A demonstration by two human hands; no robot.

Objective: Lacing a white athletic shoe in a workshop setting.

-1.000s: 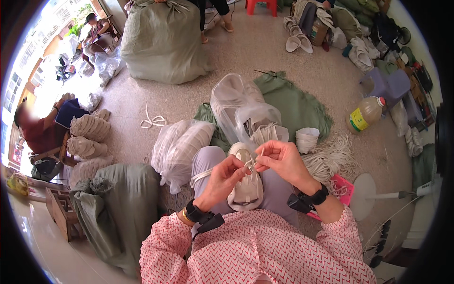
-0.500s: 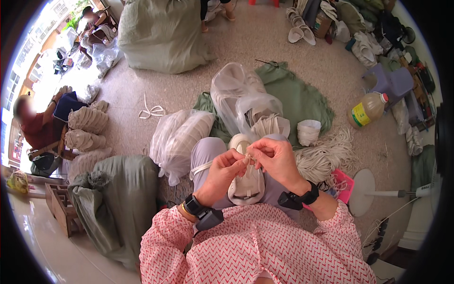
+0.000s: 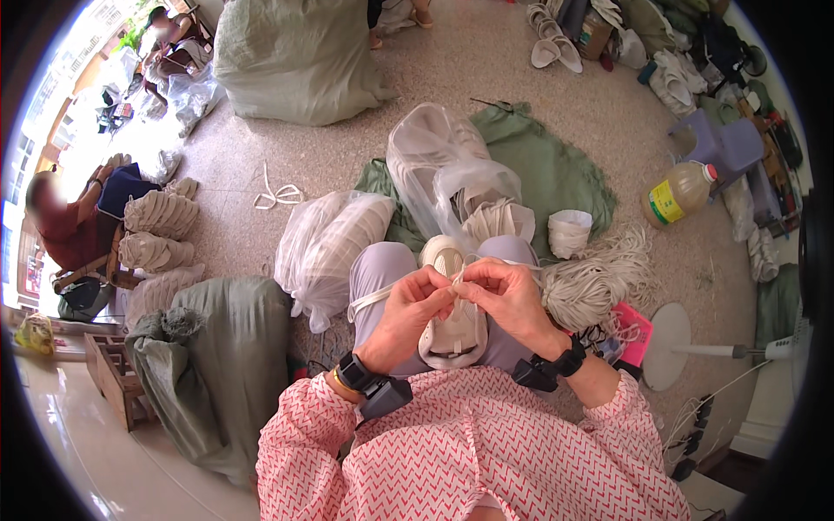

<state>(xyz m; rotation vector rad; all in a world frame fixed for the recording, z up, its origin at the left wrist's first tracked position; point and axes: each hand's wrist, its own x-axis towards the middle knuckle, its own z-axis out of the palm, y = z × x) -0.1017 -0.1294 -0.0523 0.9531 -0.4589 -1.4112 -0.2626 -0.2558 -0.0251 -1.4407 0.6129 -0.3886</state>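
Observation:
A cream shoe (image 3: pixel 452 340) lies between my thighs, toe pointing away. Over its front, my left hand (image 3: pixel 405 314) pinches a thin whitish shoelace (image 3: pixel 372 300), part of which drapes across my left knee. My right hand (image 3: pixel 506 300) has thumb and index finger pressed together on the lace too, its fingertips nearly touching the left ones. A pale strand runs from there over my right knee. The fingers partly hide the lace and the middle of the shoe.
Beyond my knees lie clear bags of shoe parts (image 3: pixel 334 247) on a green sack (image 3: pixel 543 169). At right are a lace bundle (image 3: pixel 591 286), a pink tray (image 3: pixel 637 334) and a bottle (image 3: pixel 678 195). Stuffed sacks (image 3: pixel 230 365) stand left; a seated person (image 3: pixel 69 217) is farther left.
My right hand has come down slightly, its fingers more closely bunched beside the left fingertips. A strand of lace now shows over the right knee. The left hand stays nearly in place.

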